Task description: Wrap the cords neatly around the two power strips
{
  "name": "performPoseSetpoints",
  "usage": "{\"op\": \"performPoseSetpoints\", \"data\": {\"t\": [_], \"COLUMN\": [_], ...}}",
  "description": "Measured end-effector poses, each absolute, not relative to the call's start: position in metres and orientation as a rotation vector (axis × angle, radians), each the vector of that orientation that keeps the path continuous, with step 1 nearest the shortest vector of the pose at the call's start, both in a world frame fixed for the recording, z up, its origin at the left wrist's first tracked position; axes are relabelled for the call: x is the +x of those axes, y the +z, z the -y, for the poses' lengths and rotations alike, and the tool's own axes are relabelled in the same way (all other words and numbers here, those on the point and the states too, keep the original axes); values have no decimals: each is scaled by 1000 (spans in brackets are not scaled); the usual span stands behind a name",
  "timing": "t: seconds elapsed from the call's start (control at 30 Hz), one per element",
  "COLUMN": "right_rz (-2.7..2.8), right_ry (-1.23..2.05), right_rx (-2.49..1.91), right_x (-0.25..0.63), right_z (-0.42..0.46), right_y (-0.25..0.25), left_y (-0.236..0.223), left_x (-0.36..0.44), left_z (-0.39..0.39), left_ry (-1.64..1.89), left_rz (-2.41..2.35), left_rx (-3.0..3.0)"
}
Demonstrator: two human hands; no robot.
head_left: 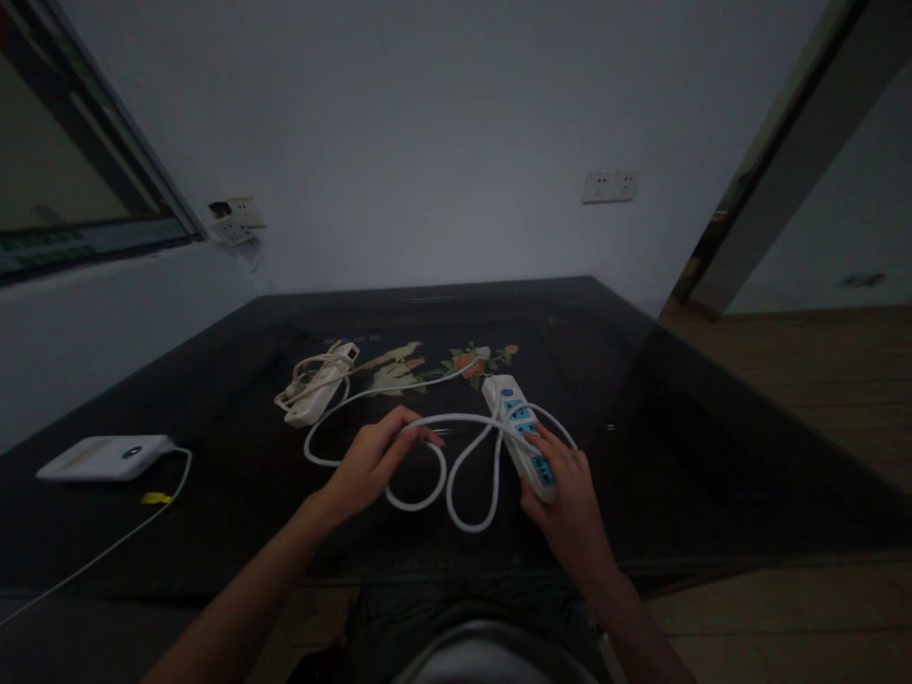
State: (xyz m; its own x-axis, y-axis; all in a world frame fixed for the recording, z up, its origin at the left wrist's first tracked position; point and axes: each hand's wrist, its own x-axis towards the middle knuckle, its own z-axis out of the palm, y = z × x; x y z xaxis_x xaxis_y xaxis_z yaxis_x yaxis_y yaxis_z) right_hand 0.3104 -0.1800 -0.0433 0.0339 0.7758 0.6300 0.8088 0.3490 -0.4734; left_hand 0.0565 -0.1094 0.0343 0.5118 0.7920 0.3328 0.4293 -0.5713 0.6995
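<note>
A long, round-ended white power strip (525,456) with blue socket faces lies aslant on the glossy dark table (641,484), its smooth cord (474,528) in loose curves. The person's right hand (565,480) clasps the strip's near end, thumb against its side, fingers across the top. The left hand (374,456) pinches the cord between thumb and fingers (a round loop lies just beside them).
</note>
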Motion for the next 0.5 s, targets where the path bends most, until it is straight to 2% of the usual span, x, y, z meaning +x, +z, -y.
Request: {"op": "performPoseSetpoints", "data": {"t": [0.2, 0.5], "right_rz": [1771, 1856], "right_ry": [-18, -40], "right_rx": [-1460, -1517], "right_x": [303, 299], "right_z": [178, 175], "right_y": [-55, -62], "left_y": [60, 57], "left_x": [43, 41], "left_z": [133, 153], "left_ry": [677, 656], "left_rz": [-1023, -953], "left_rx": [2260, 2097]}}
